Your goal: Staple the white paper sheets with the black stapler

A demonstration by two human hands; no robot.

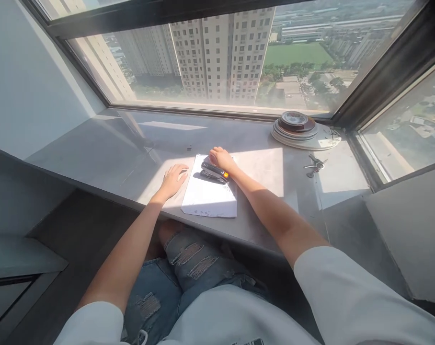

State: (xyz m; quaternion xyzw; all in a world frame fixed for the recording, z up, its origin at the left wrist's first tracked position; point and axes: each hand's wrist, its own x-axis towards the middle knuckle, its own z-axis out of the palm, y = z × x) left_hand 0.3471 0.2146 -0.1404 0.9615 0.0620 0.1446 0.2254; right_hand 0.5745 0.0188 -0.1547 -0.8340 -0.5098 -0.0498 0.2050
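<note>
A white sheet of paper [208, 196] lies on the grey window ledge [106, 153] in front of me. Two dark pens [213, 173], one with an orange end, rest on its upper part. My left hand [172, 180] lies flat on the ledge just left of the paper, fingers stretched out, with a small dark thing at its fingertips. My right hand [222, 158] sits at the paper's top edge, fingers curled down beside the pens, touching or nearly touching them; I cannot make out whether it grips anything.
A stack of plates [299, 129] stands at the back right of the ledge by the window. A bunch of keys [314, 166] lies in front of it. The window frame [217, 108] runs along the back. My knees in torn jeans [188, 268] are under the ledge.
</note>
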